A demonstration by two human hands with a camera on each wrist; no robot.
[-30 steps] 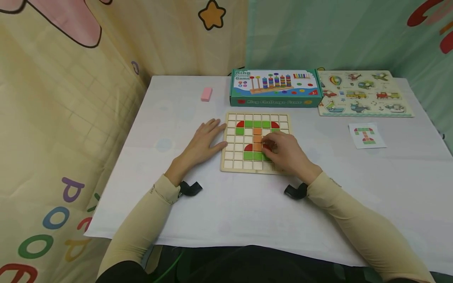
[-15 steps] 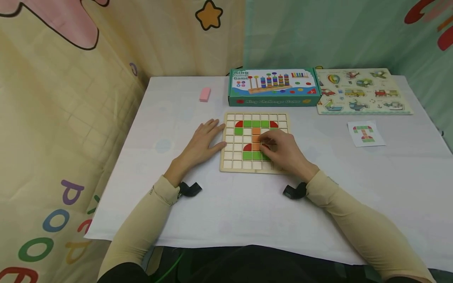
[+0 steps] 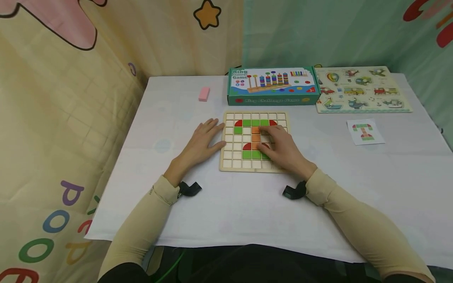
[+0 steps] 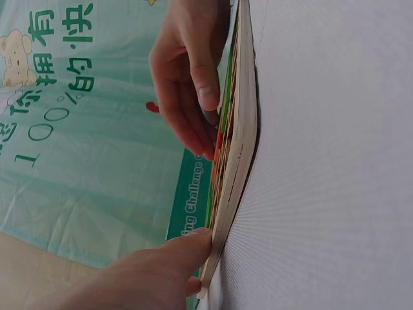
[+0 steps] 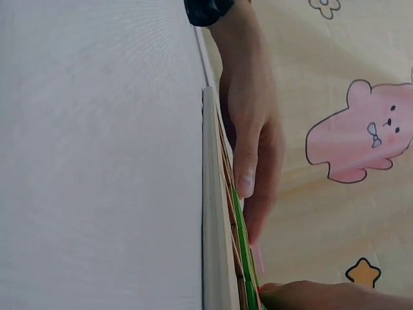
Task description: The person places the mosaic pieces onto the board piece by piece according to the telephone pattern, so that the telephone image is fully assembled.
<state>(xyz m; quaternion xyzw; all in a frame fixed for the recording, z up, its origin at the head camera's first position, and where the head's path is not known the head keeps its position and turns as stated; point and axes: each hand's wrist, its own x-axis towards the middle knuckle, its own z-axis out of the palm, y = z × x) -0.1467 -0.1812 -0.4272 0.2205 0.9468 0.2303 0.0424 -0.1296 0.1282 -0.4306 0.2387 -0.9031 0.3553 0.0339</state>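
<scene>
A square wooden grid board [image 3: 238, 170] lies on the white table. Green, orange and red tiles fill part of its grid; orange tiles [image 3: 256, 138] form a middle column between green rows [image 3: 251, 155], with red rounded tiles [image 3: 247, 146] beside it. My left hand [image 3: 199, 145] rests on the table, fingers spread, thumb and fingertips against the board's left edge. Above the board's right side is my right hand [image 3: 284, 149], thumb and forefinger apart near the orange column's ends. It covers several right-hand cells. In the left wrist view, nothing shows between its fingers.
A white card [image 3: 364, 132] printed with a similar coloured pattern lies to the right. Behind the board stand a green Ring Challenge Game box [image 3: 272, 101] and a picture puzzle board [image 3: 371, 104]. A pink block [image 3: 203, 94] sits at the back left.
My right hand's thumb and forefinger have spread apart, the forefinger moving up along the orange column. My left hand has stayed put. The whole view has shifted slightly.
</scene>
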